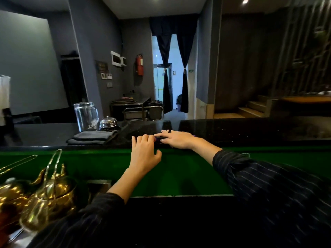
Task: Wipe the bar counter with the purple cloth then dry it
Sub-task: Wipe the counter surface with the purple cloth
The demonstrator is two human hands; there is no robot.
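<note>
The black bar counter (250, 131) runs across the middle of the view. My right hand (176, 139) lies flat on it with straight fingers, pressing on the purple cloth (155, 138). The cloth is almost wholly hidden under that hand; only slivers of purple show at the fingertips and by the wrist. My left hand (145, 154) reaches up to the counter's near edge, and its fingertips touch the counter right beside the right hand's fingers. A folded dark grey cloth (93, 137) lies on the counter to the left of both hands.
A glass pitcher (86, 115) and a chrome call bell (108, 123) stand behind the grey cloth. Below the counter is a green panel (179, 169). Brass teapots (44, 199) crowd the lower left. Stairs and a curtained doorway lie beyond the counter.
</note>
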